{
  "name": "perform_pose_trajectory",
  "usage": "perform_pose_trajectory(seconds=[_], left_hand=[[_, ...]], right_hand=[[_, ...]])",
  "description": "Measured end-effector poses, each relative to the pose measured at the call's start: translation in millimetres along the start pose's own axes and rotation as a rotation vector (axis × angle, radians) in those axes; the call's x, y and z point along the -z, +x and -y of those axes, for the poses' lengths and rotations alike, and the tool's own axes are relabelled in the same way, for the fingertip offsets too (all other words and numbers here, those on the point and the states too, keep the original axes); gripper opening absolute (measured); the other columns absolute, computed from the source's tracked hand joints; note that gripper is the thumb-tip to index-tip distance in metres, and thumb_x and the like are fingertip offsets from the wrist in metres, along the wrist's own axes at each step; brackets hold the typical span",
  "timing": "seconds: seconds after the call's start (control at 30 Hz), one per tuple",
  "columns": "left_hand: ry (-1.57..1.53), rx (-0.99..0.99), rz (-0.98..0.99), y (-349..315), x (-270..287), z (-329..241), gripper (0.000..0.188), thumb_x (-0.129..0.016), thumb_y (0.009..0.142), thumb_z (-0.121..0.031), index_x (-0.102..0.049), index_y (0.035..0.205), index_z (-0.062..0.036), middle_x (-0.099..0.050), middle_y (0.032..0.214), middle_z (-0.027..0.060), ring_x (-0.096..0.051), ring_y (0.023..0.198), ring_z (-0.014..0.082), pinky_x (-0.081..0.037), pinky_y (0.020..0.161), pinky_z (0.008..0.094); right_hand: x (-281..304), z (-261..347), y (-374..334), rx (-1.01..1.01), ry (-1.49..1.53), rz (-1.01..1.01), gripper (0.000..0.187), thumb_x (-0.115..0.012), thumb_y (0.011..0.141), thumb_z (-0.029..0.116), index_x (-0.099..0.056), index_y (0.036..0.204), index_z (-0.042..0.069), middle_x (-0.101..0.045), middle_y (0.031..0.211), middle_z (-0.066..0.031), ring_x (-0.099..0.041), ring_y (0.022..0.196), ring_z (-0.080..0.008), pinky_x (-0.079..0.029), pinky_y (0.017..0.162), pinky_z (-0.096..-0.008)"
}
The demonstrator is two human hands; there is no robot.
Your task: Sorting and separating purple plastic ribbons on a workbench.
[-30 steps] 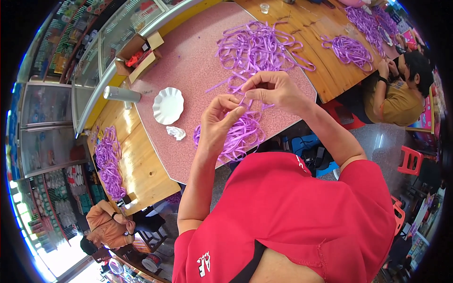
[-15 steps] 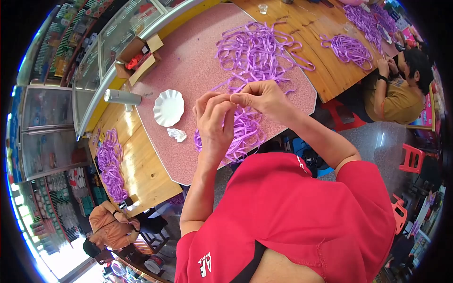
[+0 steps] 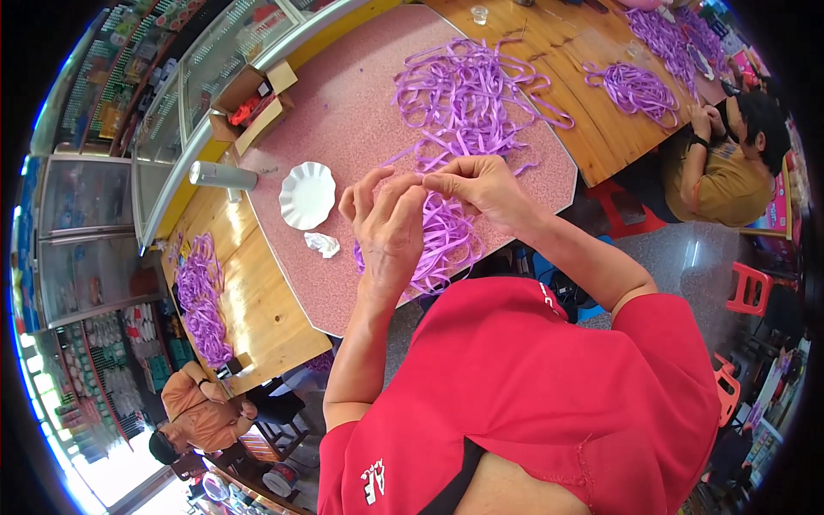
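Note:
My left hand (image 3: pixel 390 232) and my right hand (image 3: pixel 482 190) meet fingertip to fingertip above the pink speckled tabletop (image 3: pixel 343 103). Thumb and forefinger are pinched on both, while the other fingers of the left are raised and bent. Whatever sits in the pinch is too small and hidden to make out. Right under the hands lies a heap of purple ribbon loops (image 3: pixel 442 245). A larger tangle of purple ribbon (image 3: pixel 459 90) spreads beyond them, toward the far edge.
Left of my hands are a white fluted plate (image 3: pixel 307 196), a crumpled tissue (image 3: pixel 323 245), a silver cylinder (image 3: pixel 223 176) and an open cardboard box (image 3: pixel 255 107). Co-workers sit left (image 3: pixel 202 412) and right (image 3: pixel 721 163). More ribbon (image 3: pixel 635 90) lies on the wooden table.
Both hands have come slightly nearer to me, still touching at the fingertips. My left hand's raised fingers have shifted leftward. The co-worker at left has moved their hands apart.

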State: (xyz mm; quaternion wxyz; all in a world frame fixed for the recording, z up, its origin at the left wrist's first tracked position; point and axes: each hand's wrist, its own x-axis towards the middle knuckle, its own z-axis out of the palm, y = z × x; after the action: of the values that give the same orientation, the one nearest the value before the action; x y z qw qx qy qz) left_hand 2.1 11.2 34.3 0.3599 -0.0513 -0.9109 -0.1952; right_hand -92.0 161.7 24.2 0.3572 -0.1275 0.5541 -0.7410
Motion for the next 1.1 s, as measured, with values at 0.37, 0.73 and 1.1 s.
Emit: perform_pose_trajectory(seconds=[0.37,0.73,1.1], left_hand=[[-0.383,0.193,0.109,-5,-2,0,0.013,-0.068,0.085,-0.004,-0.061,0.095,-0.0081,-0.058,0.112,0.011,-0.056,0.104,0.0296,-0.042,0.092,0.0405],[-1.221,0.857,0.176,-11,2,-6,0.015,-0.062,0.098,-0.017,-0.06,0.101,-0.003,-0.06,0.1,0.002,-0.055,0.096,0.0096,-0.045,0.09,0.0282],[-1.741,1.202,0.19,-18,3,2,0.015,-0.062,0.096,-0.017,-0.064,0.103,-0.003,-0.067,0.098,0.0061,-0.064,0.092,0.0155,-0.052,0.084,0.0369]], right_hand=[[3,-6,4,-0.163,0.285,0.12,0.017,-0.066,0.095,0.024,-0.07,0.094,0.007,-0.047,0.065,0.0085,-0.034,0.053,-0.0006,-0.024,0.045,-0.0196],[7,3,-7,0.054,0.116,0.338,0.017,-0.059,0.1,0.022,-0.064,0.098,0.006,-0.046,0.071,0.008,-0.035,0.058,-0.0016,-0.028,0.05,-0.0196],[11,3,-4,0.702,-0.628,0.317,0.008,-0.067,0.087,-0.001,-0.061,0.091,-0.001,-0.058,0.091,-0.0098,-0.06,0.089,-0.0233,-0.049,0.077,-0.0331]])
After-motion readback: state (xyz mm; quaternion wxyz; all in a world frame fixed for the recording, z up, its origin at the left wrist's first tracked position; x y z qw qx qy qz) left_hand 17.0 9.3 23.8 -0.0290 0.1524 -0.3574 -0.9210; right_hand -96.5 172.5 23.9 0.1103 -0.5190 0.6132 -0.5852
